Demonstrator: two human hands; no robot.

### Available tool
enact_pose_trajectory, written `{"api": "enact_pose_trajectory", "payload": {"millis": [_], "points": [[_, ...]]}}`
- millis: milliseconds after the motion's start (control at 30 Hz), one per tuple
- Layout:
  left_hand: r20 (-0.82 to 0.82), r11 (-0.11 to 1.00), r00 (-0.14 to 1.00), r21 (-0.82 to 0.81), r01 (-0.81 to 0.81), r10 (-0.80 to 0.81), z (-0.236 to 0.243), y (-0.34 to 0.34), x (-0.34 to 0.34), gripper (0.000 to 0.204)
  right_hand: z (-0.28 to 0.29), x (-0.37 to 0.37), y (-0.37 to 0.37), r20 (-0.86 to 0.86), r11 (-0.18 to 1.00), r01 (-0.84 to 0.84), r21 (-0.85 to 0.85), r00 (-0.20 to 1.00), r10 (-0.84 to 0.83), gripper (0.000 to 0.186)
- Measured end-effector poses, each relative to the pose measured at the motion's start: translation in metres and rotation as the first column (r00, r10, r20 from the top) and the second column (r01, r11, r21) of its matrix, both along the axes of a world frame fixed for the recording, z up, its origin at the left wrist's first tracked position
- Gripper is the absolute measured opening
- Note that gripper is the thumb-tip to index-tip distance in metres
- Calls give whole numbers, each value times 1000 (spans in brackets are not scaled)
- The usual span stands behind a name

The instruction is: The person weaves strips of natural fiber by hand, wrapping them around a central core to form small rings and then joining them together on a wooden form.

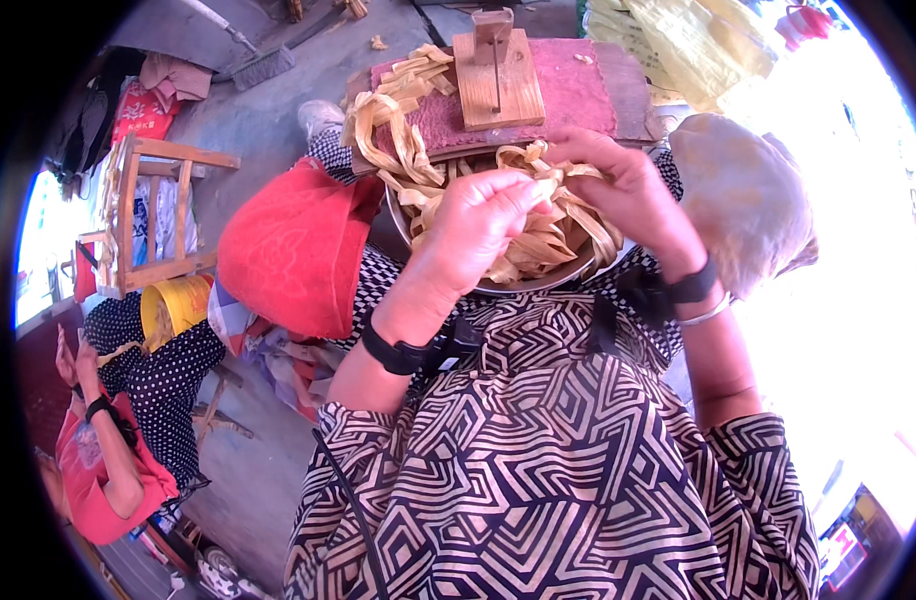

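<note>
On lap, metal bowl (578,278) full of tan flat strips (538,245); more strips draped over pink-topped wooden surface (578,90) beyond. Risk – strips tangled, hard tug could snap one or drag bundle out of bowl. Left hand (478,215) – fingers pinched together on strip end. Right hand (628,190) curled closed around same strips, touching left.

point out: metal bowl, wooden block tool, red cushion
metal bowl (538,283): head view, bare near rim below the strips.
wooden block tool (498,85): head view, flat top face.
red cushion (293,250): head view, middle of the fabric.
</note>
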State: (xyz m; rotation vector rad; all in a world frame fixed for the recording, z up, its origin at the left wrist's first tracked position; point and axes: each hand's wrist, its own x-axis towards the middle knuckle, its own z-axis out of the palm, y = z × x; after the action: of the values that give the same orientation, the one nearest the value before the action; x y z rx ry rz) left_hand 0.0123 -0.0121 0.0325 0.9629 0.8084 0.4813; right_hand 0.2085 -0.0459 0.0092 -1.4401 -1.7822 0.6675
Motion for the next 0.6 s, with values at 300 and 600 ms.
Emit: {"api": "enact_pose_trajectory", "payload": {"millis": [300, 600], "points": [[182, 964, 972, -192, 181, -146, 4, 30, -10, 26, 47, 7, 8, -494, 866, -257, -429, 869, 13, 20], [-151, 931, 982, 329, 160, -115, -8, 65, -25, 18, 31, 13, 40, -459, 879, -98, -466, 877, -145, 13]]}}
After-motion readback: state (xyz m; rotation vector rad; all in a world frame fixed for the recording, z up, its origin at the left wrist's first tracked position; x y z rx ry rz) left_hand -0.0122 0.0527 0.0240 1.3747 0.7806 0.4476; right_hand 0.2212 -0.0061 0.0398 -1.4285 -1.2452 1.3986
